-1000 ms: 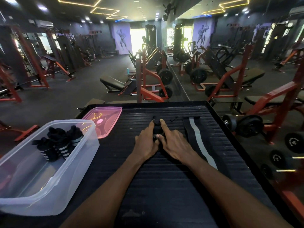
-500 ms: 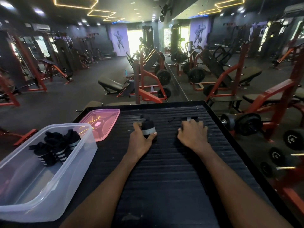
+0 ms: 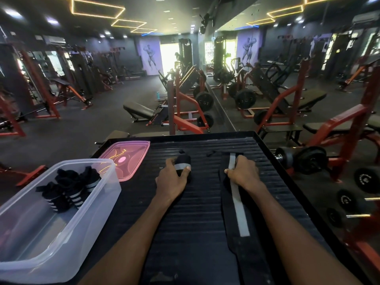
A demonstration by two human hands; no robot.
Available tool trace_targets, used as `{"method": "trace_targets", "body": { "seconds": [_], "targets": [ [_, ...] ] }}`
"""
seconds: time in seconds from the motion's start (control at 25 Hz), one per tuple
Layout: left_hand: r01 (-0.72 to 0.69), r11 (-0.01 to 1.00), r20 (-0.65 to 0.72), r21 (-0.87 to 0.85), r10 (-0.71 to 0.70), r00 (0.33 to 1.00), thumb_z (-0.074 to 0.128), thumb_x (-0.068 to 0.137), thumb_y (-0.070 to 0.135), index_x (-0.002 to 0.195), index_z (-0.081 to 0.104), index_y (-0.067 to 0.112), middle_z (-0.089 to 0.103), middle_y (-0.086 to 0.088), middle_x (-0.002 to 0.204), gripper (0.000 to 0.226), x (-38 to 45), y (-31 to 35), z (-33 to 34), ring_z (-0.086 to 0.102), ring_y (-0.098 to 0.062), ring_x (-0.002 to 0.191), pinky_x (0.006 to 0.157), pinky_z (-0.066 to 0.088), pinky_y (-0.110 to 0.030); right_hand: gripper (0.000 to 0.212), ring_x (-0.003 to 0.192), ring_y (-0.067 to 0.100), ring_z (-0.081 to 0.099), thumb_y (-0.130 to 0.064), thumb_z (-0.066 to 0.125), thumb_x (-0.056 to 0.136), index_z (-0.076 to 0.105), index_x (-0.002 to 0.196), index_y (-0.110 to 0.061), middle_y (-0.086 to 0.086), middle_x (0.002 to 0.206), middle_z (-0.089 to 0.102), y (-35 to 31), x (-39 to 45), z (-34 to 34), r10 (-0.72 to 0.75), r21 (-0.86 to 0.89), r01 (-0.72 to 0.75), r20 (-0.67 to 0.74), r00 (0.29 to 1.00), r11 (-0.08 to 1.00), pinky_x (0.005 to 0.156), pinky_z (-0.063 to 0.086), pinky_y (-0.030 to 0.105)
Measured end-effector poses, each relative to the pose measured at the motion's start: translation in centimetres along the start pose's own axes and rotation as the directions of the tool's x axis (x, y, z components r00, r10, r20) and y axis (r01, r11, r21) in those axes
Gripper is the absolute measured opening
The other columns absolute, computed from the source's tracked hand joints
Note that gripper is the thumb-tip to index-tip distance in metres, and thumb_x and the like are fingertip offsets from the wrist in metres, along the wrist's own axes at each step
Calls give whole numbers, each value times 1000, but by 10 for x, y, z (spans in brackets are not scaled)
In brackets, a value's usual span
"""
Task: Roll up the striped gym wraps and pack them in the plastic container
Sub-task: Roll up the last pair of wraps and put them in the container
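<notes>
Rolled wraps [image 3: 67, 190] already lie in the container [image 3: 30, 239] left of both hands; the left hand [image 3: 171, 178] grips a finished roll [image 3: 182, 164], the right hand [image 3: 243, 174] pinches an unrolled wrap [image 3: 238, 212], both still unpacked.

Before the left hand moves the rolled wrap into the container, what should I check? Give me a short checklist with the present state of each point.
1. Left hand has a firm hold on the rolled wrap: ok, fingers and thumb curl round it.
2. Roll is tight and closed: cannot tell, its far end is hidden.
3. Plastic container is open: ok, the pink lid lies behind it on the mat.
4. Room inside the container: ok, the rolled wraps already packed sit at the far end and the near part is bare.
5. Right hand keeps the flat wrap in place: ok, it holds the far end.
</notes>
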State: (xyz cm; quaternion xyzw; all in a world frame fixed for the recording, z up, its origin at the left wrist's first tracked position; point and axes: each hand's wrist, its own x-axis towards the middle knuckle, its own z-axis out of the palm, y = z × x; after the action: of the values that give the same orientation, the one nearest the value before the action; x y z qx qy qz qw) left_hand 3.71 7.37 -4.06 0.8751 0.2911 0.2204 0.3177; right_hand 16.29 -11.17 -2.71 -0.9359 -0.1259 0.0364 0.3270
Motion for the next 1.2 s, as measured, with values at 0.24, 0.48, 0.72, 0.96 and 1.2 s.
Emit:
{"method": "trace_targets", "body": {
  "seconds": [0.24,0.48,0.72,0.96,1.2],
  "targets": [
    [42,998,46,-48,-40,998,62,93,41,131,50,7,59,-13,129,52,8,-3,1,58,-26,114,95,47,-35,25,108,26,62,-21,75,83,64,106,-21,2,107,66,-7,0,-1,16,282,-1,-50,999,959,92,49,34],
    [26,998,25,48,-27,999,59,94,44,139,49,13,48,-12,138,55,5,-3,4,47,-29,127,107,40,-47,29,93,19,64,-12,62,84,63,112,-23,0,106,67,-15,-6,1,-17,407,25,-23,1000,913,77,55,33],
    [-97,953,-116,-286,66,991,56,99,23,99,65,14,66,-1,94,13,-11,26,-8,58,-5,77,71,42,-16,19,73,17,61,-2,57,85,52,95,-17,3,87,63,-32,-17,-11,9,740,-150,191,982,655,54,50,31],
    [152,828,228,-540,-30,973,62,95,31,107,65,17,69,1,103,19,-35,48,12,66,-9,93,75,49,-20,11,69,25,67,-5,56,87,54,93,-14,5,70,66,-34,-21,-5,-59,726,-269,392,918,633,56,55,38],
    [291,616,390,-732,29,920,65,92,9,117,53,15,70,-14,104,28,-34,50,13,71,-19,82,70,56,-29,11,86,29,72,-8,62,95,69,101,-3,17,95,75,-18,-8,3,89,731,-322,339,937,601,72,61,43]
  ]
}}
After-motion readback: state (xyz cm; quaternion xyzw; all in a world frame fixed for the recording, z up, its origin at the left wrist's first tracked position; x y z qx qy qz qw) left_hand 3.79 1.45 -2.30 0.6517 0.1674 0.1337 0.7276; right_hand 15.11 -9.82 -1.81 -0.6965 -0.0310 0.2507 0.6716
